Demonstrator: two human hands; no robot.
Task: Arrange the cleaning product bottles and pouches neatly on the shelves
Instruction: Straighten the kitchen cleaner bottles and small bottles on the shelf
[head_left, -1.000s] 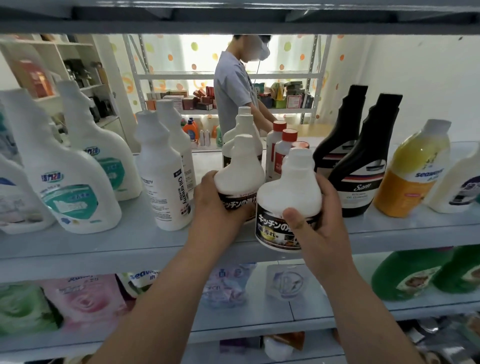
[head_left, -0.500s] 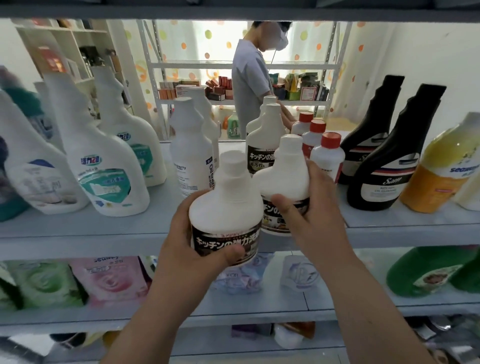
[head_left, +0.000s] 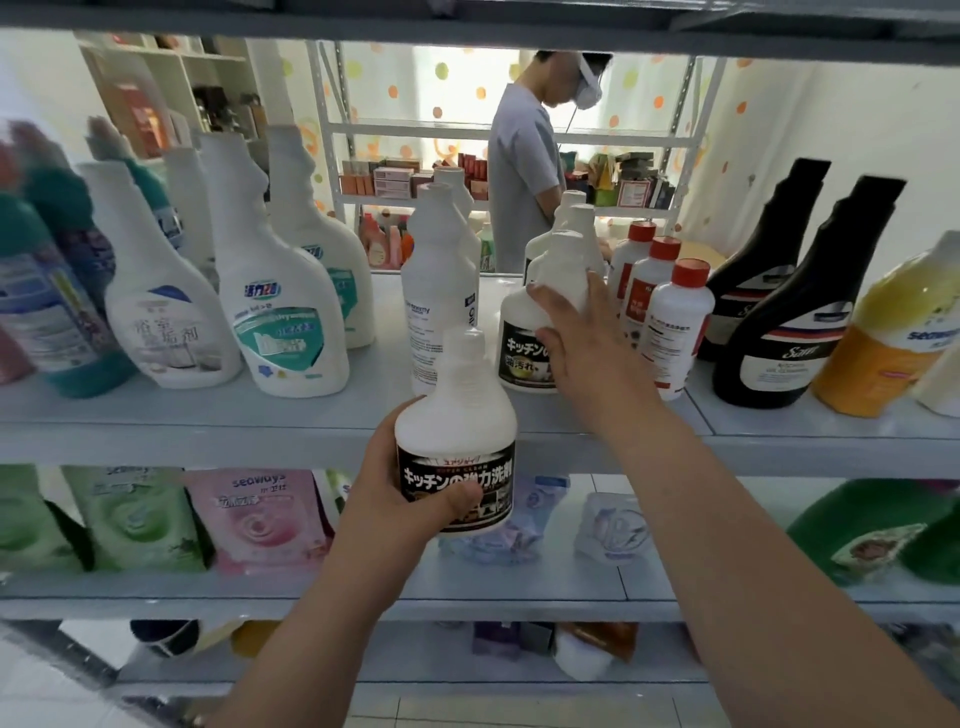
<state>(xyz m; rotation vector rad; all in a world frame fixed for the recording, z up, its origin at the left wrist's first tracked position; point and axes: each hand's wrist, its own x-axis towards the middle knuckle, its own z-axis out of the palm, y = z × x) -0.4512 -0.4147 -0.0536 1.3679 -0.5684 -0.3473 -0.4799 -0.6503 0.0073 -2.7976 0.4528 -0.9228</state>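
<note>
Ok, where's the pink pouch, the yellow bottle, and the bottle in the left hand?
pink pouch (head_left: 260, 519): head view, middle of its front.
yellow bottle (head_left: 898, 306): head view, its yellow upper body.
held bottle (head_left: 456, 415): head view, white shoulder above the black label.

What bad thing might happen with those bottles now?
The left hand holds a white plastic bottle with a black label out in the air, in front of the grey shelf edge. If it slips, it may fall. The right hand holds a matching white bottle on the shelf, close beside three white bottles with red caps. A hard push might knock those over.
</note>
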